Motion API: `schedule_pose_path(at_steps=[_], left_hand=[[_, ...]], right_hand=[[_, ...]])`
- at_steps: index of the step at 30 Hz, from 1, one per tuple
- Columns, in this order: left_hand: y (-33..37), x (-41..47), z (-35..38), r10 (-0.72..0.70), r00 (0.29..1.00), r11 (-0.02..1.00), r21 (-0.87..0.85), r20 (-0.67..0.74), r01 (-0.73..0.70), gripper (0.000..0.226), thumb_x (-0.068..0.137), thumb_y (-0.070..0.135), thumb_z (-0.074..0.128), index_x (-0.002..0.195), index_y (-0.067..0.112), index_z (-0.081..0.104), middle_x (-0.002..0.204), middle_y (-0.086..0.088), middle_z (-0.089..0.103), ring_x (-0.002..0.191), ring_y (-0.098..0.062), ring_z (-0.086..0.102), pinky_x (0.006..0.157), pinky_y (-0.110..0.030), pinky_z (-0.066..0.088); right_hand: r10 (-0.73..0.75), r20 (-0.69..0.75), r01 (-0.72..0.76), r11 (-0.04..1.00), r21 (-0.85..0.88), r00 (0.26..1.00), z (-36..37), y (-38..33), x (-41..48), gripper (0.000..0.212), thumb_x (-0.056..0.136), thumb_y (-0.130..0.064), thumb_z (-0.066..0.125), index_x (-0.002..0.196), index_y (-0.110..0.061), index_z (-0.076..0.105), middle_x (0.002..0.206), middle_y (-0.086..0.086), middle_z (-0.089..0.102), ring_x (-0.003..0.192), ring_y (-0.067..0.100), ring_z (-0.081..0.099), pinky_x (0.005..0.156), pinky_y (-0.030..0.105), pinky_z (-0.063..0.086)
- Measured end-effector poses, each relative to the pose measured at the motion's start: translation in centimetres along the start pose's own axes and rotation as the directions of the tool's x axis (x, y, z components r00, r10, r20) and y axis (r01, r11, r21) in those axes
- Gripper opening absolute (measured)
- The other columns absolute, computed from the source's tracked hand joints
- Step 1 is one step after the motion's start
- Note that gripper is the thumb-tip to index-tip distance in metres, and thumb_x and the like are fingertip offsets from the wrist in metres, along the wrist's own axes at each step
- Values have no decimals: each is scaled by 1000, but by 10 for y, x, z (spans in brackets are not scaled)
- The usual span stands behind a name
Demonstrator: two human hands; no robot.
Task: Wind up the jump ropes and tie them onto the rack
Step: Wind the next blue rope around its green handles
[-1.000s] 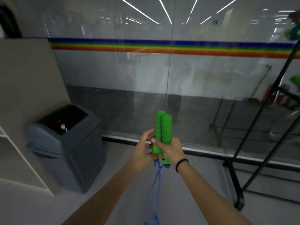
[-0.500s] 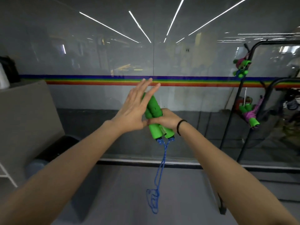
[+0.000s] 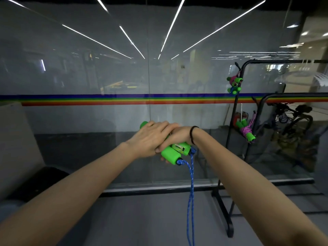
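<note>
Two green jump-rope handles (image 3: 171,154) lie side by side, pointing down to the right, in front of me at centre. My right hand (image 3: 179,137) grips them from the right. My left hand (image 3: 150,137) lies flat over the handles and over my right hand's fingers, its own fingers nearly straight. The blue rope (image 3: 191,192) hangs in two strands from the handle ends and runs out of the bottom of the view. The black rack (image 3: 237,107) stands to the right. It carries a wound rope with green handles (image 3: 234,84) high up and a pink one (image 3: 245,130) lower.
A glass wall with a rainbow stripe (image 3: 106,100) runs across ahead. The rack's black foot (image 3: 223,213) stretches over the floor to my right. A dark bin (image 3: 40,181) and a pale cabinet (image 3: 14,139) are at the left. Bicycles stand behind the rack.
My left hand went from raised with fingers spread to lying flat over the handles. The handles tipped from upright to slanting down to the right. My view lifted and turned right.
</note>
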State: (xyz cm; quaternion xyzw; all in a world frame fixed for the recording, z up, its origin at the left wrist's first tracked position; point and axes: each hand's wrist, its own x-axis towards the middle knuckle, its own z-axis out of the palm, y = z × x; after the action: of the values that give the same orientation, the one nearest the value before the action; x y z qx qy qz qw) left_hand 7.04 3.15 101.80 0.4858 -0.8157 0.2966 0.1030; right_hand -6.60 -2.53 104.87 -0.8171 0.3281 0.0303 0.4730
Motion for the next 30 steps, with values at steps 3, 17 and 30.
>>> schedule_pose_path(at_steps=[3, 17, 30], left_hand=[[-1, 7, 1, -131, 988, 988, -77, 85, 137, 55, 73, 35, 66, 119, 14, 44, 110, -3, 56, 95, -25, 60, 76, -33, 39], [36, 83, 50, -361, 894, 889, -191, 265, 415, 58, 61, 58, 68, 107, 29, 50, 104, 8, 63, 97, -18, 61, 73, -30, 44], [35, 122, 70, -354, 865, 828, -310, 356, 467, 49, 68, 47, 69, 111, 33, 51, 102, 12, 63, 97, -15, 60, 76, -32, 48]], right_hand=[[-3, -12, 4, 990, 143, 1000, -17, 22, -10, 31, 83, -26, 65, 105, -7, 59, 97, 12, 70, 80, 21, 69, 77, 31, 56], [27, 45, -48, 814, 579, 999, -112, 123, -24, 20, 91, -18, 48, 104, -5, 53, 76, 16, 72, 55, 14, 68, 38, 13, 48], [22, 27, -33, 862, 507, 999, -167, 162, -14, 22, 91, -20, 41, 94, -7, 58, 73, 9, 74, 49, 7, 61, 46, 11, 49]])
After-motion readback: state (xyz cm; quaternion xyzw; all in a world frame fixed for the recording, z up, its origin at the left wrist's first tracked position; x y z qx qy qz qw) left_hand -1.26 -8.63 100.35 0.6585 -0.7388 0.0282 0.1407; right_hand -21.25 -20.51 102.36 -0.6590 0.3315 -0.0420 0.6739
